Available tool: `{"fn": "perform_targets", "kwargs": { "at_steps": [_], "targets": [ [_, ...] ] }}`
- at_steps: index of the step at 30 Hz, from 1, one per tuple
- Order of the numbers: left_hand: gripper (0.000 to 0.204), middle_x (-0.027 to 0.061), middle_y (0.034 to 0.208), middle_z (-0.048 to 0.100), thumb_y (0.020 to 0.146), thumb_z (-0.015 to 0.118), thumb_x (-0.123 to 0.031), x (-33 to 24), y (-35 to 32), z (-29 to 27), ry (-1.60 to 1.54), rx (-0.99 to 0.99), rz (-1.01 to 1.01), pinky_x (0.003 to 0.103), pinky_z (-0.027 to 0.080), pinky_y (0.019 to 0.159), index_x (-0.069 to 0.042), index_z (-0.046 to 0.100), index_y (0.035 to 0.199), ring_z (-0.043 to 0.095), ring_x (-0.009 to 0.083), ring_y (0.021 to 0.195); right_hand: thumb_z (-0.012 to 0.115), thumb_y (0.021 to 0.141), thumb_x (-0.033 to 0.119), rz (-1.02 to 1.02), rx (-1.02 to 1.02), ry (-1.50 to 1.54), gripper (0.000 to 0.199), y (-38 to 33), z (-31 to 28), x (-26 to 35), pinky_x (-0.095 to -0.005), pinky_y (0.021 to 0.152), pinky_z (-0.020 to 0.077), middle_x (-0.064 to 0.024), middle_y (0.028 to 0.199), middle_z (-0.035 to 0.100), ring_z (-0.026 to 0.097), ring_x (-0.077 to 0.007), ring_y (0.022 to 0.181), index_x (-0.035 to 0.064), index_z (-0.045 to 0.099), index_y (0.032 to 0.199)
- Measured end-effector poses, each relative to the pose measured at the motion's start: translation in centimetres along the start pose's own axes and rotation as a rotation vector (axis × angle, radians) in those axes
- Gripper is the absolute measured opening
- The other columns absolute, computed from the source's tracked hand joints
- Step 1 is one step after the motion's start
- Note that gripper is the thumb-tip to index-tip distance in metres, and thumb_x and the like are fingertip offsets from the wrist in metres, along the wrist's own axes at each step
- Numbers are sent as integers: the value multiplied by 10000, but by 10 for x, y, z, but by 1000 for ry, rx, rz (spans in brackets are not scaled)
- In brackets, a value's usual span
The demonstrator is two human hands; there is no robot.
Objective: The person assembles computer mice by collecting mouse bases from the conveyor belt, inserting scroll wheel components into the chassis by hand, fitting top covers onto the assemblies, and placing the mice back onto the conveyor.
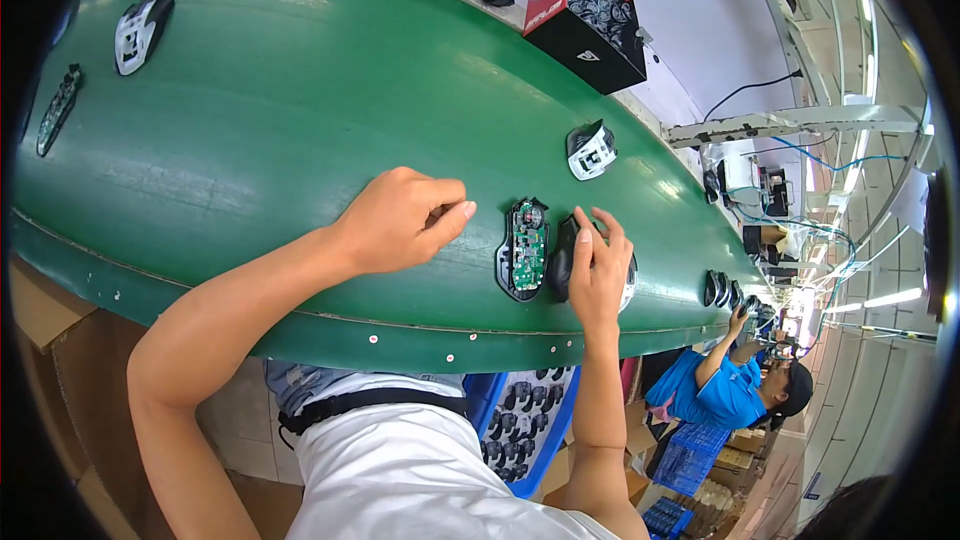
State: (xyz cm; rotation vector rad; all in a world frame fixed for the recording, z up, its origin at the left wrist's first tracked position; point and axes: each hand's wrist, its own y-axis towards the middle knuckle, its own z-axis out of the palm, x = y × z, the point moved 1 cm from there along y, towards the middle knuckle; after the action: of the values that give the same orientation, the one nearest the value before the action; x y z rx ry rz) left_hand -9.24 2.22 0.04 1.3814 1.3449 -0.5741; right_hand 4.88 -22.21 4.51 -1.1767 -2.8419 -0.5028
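Note:
My left hand [405, 223] hovers over the green belt with its fingers curled and thumb near the forefinger; whatever it may pinch is hidden. Just right of it lies an open mouse base [523, 252] with a green circuit board facing up. My right hand [600, 270] grips a black mouse shell [564, 258] beside that base, its fingers over the shell's right side. Partly covered by this hand, a white part [629, 285] shows at its right. Farther back on the belt is a white-and-black mouse shell [592, 151].
Another white-and-black shell [140, 32] and a narrow circuit-board part [60, 110] lie far left. A box of small dark parts [590, 25] stands beyond the belt. Below the near edge is a blue crate [484, 395]. A person in blue [720, 390] works at the right.

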Motion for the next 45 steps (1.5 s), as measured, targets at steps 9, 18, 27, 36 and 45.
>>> {"fn": "perform_targets", "kwargs": {
  "at_steps": [9,18,27,36,45],
  "targets": [
    [299,137,521,515,926,580,-162,3,-4,1,-13,-12,15,445,399,488,-33,529,661,511,340,471,364,1047,235,-45,9,117,413,22,7,-16,-453,1080,334,-223,1348,504,457,-387,1248,22,544,1351],
    [326,110,527,479,934,594,-142,4,-5,2,-90,-22,-24,386,345,457,-21,477,655,442,257,444,435,965,94,-97,36,37,348,35,23,-18,-454,1034,370,-196,1339,505,484,-385,1209,31,568,1281],
    [301,120,530,486,927,587,-143,9,-11,4,-63,-55,24,412,363,463,-33,493,663,477,302,461,500,927,78,120,206,306,282,41,29,-35,-357,1025,375,-146,1259,560,506,-285,1212,27,608,1182],
    [317,140,535,512,924,599,-185,5,-10,4,-69,-72,71,451,389,480,-34,497,665,518,339,491,494,895,45,124,134,111,154,65,35,-42,-386,858,434,-145,960,594,568,-301,923,29,628,971],
    [280,194,625,623,878,582,-207,13,-10,-3,28,-68,88,523,500,589,-42,599,653,612,413,589,700,894,360,416,-29,353,650,108,26,-77,-372,920,470,-200,1316,529,602,-286,1075,18,450,1387]
  ]
}}
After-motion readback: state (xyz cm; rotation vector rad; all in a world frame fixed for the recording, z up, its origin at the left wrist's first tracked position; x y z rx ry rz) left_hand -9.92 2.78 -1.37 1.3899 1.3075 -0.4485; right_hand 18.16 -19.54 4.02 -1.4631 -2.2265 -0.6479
